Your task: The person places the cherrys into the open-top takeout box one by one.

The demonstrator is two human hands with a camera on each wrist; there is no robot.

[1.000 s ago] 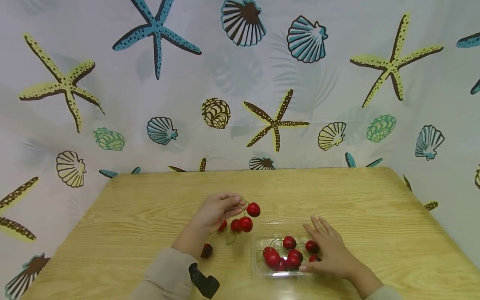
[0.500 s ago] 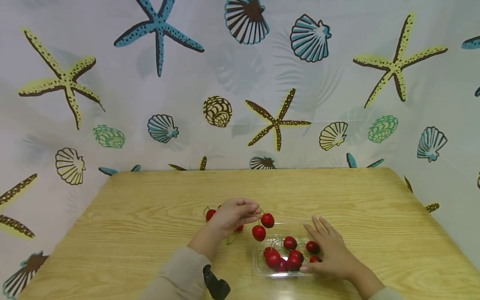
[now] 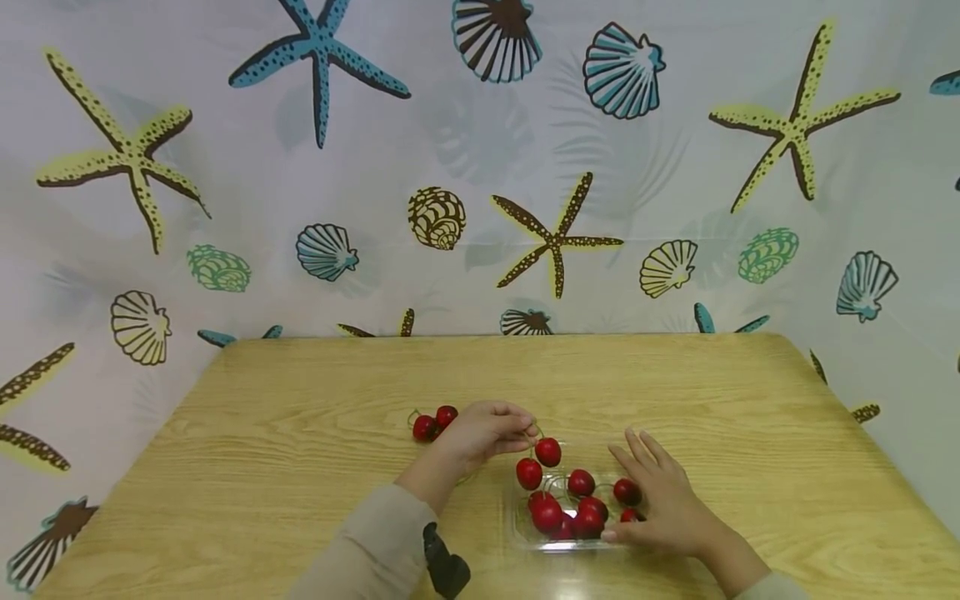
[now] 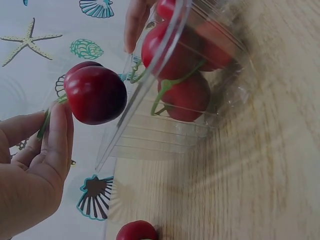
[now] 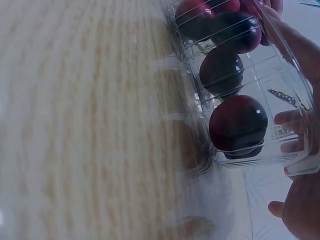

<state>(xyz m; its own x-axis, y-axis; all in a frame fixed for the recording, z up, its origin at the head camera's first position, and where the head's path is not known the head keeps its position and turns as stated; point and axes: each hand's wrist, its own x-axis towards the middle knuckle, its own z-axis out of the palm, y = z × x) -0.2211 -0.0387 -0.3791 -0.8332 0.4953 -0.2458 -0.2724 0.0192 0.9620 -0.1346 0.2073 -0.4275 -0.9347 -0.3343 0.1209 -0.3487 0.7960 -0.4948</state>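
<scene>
My left hand (image 3: 483, 437) pinches the green stems of two red cherries (image 3: 528, 473) between thumb and fingers. The pair hangs over the left end of a clear plastic box (image 3: 562, 547); in the left wrist view the held cherries (image 4: 96, 95) are beside the box's rim. Several cherries (image 3: 589, 522) with stems lie inside the box. At its right end is my right hand (image 3: 667, 504), fingers extended and spread, thumb toward the near side. The right wrist view shows fingers (image 5: 292, 117) beside the clear wall, with dark red cherries (image 5: 238, 125) behind it.
Loose cherries (image 3: 424, 427) lie on the wooden table (image 3: 300, 467) behind my left hand, partly hidden by it. A cloth (image 3: 360, 150) printed with shells and starfish hangs behind the table and along its sides. A black strap piece (image 3: 446, 563) sits at my left cuff.
My left hand has moved right and slightly toward me, carrying the two cherries from the loose ones to over the box. The right hand has stayed in place.
</scene>
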